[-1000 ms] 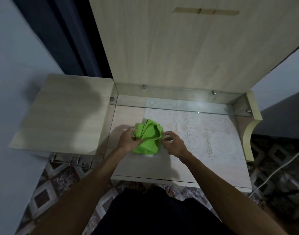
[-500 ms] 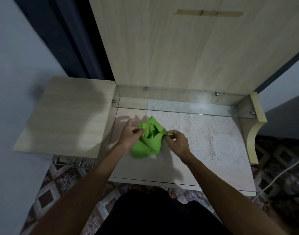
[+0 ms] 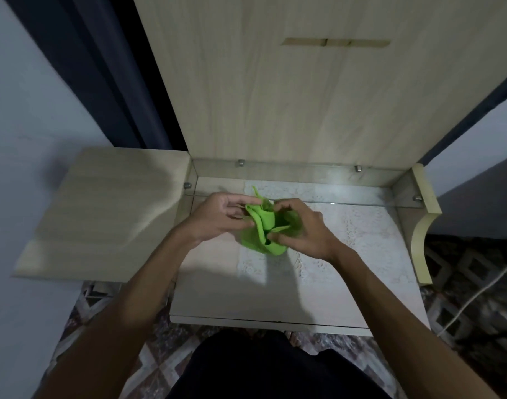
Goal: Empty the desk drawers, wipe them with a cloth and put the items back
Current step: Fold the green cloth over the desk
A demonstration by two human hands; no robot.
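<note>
Desk top (image 3: 217, 300), both hands bunching green cloth (image 3: 260, 228)

Your left hand (image 3: 217, 217) and right hand (image 3: 301, 228) both grip the bunched green cloth (image 3: 260, 228) above the glass-topped desk (image 3: 347, 283).

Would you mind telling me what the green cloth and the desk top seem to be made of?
The green cloth looks like soft microfibre or similar fabric: matte, bunching into limp folds between both hands. The desk top appears to be pale wood-grain laminate board, possibly under a glass sheet, judging by the reflective edge and metal studs.
</note>
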